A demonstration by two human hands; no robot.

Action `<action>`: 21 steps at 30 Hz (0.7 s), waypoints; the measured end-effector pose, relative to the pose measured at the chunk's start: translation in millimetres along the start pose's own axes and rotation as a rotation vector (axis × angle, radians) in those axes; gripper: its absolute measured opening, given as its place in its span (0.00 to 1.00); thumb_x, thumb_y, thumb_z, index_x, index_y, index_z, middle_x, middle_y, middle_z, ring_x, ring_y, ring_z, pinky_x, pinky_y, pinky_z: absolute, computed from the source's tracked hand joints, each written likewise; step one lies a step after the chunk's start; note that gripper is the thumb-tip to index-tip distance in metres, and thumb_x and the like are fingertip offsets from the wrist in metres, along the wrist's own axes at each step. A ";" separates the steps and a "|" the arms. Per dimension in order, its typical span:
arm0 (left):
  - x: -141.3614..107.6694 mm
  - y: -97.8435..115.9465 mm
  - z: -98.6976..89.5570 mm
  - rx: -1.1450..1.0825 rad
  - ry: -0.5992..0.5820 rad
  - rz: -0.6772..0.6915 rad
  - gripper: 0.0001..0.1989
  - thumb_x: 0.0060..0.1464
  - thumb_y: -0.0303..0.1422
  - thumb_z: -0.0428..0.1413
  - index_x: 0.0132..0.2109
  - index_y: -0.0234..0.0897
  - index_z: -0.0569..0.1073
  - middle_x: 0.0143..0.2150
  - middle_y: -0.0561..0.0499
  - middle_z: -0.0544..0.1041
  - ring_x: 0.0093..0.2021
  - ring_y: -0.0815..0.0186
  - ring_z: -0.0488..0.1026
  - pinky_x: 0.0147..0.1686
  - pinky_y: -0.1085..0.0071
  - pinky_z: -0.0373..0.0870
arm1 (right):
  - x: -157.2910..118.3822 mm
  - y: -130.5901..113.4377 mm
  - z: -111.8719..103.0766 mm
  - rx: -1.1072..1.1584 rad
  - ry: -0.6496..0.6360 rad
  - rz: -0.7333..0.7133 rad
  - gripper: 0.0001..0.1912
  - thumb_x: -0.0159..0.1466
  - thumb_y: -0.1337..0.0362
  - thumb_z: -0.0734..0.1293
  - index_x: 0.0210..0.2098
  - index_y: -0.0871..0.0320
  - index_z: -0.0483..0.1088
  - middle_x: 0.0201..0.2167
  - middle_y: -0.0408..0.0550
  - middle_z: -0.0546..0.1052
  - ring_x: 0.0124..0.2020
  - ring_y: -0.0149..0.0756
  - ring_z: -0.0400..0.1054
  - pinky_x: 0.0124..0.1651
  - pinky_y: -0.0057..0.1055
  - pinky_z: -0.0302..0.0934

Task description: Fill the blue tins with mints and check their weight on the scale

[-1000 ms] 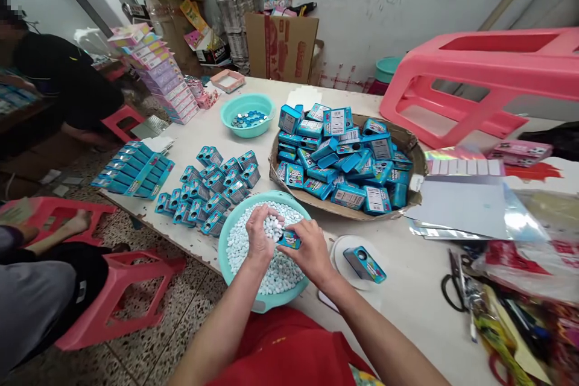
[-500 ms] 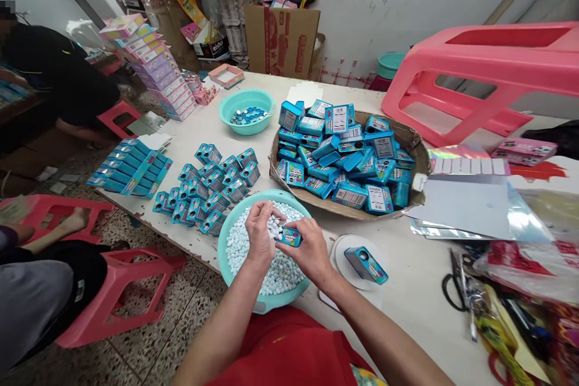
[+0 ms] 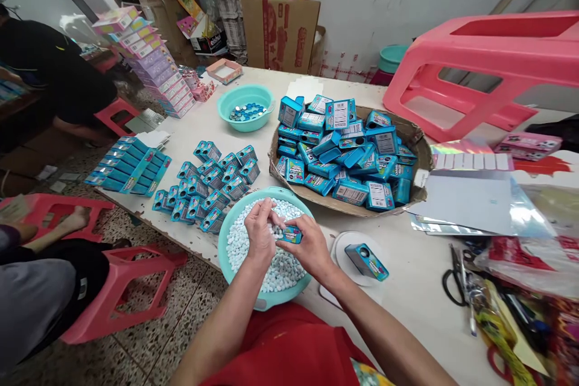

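Well to the left of the left hand (image 3: 261,232), smooth red plastic stools (image 3: 115,268) stand on splayed legs. Nearer come slim blue cartons (image 3: 129,166) laid in rows, then a cluster of boxy blue containers (image 3: 199,193) with dark round holes. Directly beneath both hands, a round turquoise basin (image 3: 283,298) is filled with small, rounded white pellets (image 3: 237,247). Ahead of the right hand (image 3: 312,247), a rough-edged cardboard tray (image 3: 421,157) carries tumbled boxes (image 3: 339,145); just to that hand's right, a single box (image 3: 367,261) sits on a white disc (image 3: 338,262). Farther right are black-handled scissors (image 3: 456,268) and crinkled plastic bagging (image 3: 511,259).

Speckled floor (image 3: 190,289) shows left of the hands; the pale bench (image 3: 402,259) spreads ahead and right, its left edge chipped, and a scribbled whitish wall (image 3: 348,12) rises beyond.

The left hand curls around a few pellets against the left end of a small box (image 3: 292,234), gripped in the right hand's fingers above the basin. It is bright blue, with pale lettering on the visible side; its opening cannot be made out.
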State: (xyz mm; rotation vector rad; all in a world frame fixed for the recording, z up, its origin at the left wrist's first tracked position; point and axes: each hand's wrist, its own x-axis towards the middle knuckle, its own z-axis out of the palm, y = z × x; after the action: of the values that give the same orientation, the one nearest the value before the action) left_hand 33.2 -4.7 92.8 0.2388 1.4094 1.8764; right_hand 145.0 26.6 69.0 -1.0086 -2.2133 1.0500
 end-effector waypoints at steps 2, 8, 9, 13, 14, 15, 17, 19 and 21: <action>-0.6 2.0 -0.3 -0.006 -0.018 -0.002 0.14 0.52 0.43 0.56 0.31 0.36 0.69 0.16 0.57 0.64 0.16 0.71 0.64 0.24 0.73 0.64 | -0.2 -1.5 -1.6 0.009 0.002 0.004 0.17 0.50 0.59 0.75 0.37 0.54 0.70 0.34 0.46 0.71 0.39 0.44 0.65 0.41 0.37 0.59; 0.1 -3.3 2.6 -0.032 -0.038 -0.031 0.14 0.50 0.43 0.56 0.32 0.36 0.68 0.18 0.56 0.64 0.17 0.72 0.63 0.21 0.75 0.62 | 0.2 1.3 6.6 0.034 0.020 0.019 0.16 0.49 0.62 0.75 0.36 0.55 0.70 0.34 0.46 0.71 0.38 0.43 0.65 0.41 0.37 0.59; -0.1 -3.4 3.4 -0.031 -0.066 -0.030 0.13 0.51 0.42 0.56 0.32 0.36 0.69 0.18 0.56 0.64 0.17 0.73 0.62 0.20 0.75 0.61 | 0.9 2.5 8.5 0.049 0.019 0.024 0.15 0.50 0.63 0.74 0.36 0.55 0.71 0.33 0.46 0.71 0.38 0.42 0.65 0.41 0.36 0.59; 8.0 2.9 -0.3 -0.042 -0.128 -0.006 0.12 0.51 0.41 0.56 0.32 0.36 0.69 0.17 0.58 0.61 0.15 0.74 0.57 0.19 0.75 0.59 | 1.0 4.5 3.0 0.138 0.005 0.045 0.15 0.50 0.62 0.75 0.36 0.54 0.71 0.32 0.44 0.71 0.37 0.41 0.66 0.40 0.36 0.60; 14.4 3.8 -4.5 -0.051 -0.105 0.014 0.11 0.51 0.41 0.56 0.31 0.37 0.69 0.17 0.58 0.60 0.15 0.74 0.56 0.19 0.75 0.59 | -0.8 3.9 -2.7 0.157 0.001 0.052 0.16 0.50 0.61 0.75 0.37 0.54 0.71 0.33 0.45 0.71 0.38 0.41 0.66 0.40 0.36 0.61; 22.7 3.0 -9.9 -0.047 -0.077 0.040 0.12 0.52 0.42 0.55 0.31 0.37 0.69 0.17 0.58 0.60 0.15 0.74 0.55 0.19 0.75 0.60 | -3.3 2.6 -9.9 0.173 0.002 0.059 0.16 0.50 0.59 0.74 0.38 0.54 0.71 0.33 0.45 0.71 0.38 0.41 0.66 0.40 0.36 0.61; 42.8 -6.3 -23.1 0.091 -0.047 0.101 0.13 0.52 0.43 0.54 0.30 0.38 0.70 0.18 0.56 0.62 0.17 0.72 0.58 0.22 0.73 0.62 | -10.0 -0.6 -26.1 0.188 0.017 0.064 0.17 0.52 0.57 0.74 0.40 0.53 0.71 0.35 0.45 0.71 0.39 0.41 0.67 0.41 0.35 0.61; 61.8 -26.7 -35.0 0.366 -0.079 0.161 0.12 0.51 0.42 0.55 0.28 0.38 0.71 0.22 0.53 0.67 0.24 0.67 0.65 0.30 0.70 0.65 | -16.3 -2.7 -39.6 0.188 0.034 0.052 0.18 0.53 0.56 0.73 0.42 0.52 0.70 0.37 0.46 0.71 0.40 0.41 0.67 0.42 0.35 0.62; 72.7 -54.1 -41.4 0.633 -0.159 0.217 0.09 0.48 0.39 0.59 0.29 0.38 0.73 0.31 0.49 0.72 0.37 0.61 0.68 0.41 0.66 0.64 | -19.9 -1.9 -46.5 0.177 0.044 0.051 0.18 0.54 0.55 0.73 0.41 0.52 0.70 0.37 0.46 0.71 0.40 0.41 0.67 0.41 0.35 0.62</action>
State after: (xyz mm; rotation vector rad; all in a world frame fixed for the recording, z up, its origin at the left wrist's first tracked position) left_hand -15.4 18.3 8.9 0.8587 1.8850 1.4746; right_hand 187.8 30.8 95.5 -1.0038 -2.0294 1.2105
